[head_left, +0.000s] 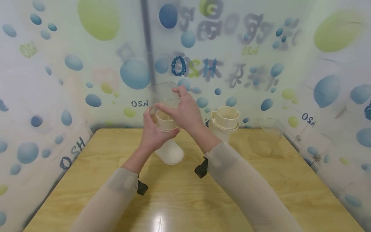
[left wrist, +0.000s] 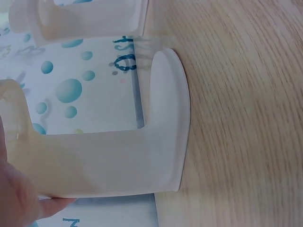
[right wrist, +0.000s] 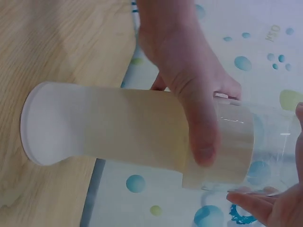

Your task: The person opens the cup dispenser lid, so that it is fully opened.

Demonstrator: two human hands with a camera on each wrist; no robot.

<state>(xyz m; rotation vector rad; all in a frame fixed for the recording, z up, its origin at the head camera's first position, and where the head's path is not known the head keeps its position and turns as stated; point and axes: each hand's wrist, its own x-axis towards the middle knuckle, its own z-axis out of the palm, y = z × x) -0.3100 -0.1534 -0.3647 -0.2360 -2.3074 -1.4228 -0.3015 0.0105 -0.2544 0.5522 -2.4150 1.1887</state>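
A cream plastic stand (head_left: 171, 153) with a round collar and a wide foot stands on the table in front of me. My left hand (head_left: 153, 133) grips it just under the collar, with the thumb across the front in the right wrist view. Over the collar sits a clear container (right wrist: 277, 149), its lower wall around the cream ring. My right hand (head_left: 189, 111) holds this clear container from the right, fingers and thumb spread about its wall. The left wrist view shows the stand's side (left wrist: 99, 163) and its foot (left wrist: 168, 127) on the wood.
A second cream stand (head_left: 226, 124) of the same shape stands behind and to the right. Further right on the wooden table (head_left: 179, 199) is another clear container (head_left: 269, 129). Walls printed with blue and green dots (head_left: 134, 74) enclose the table's back and sides.
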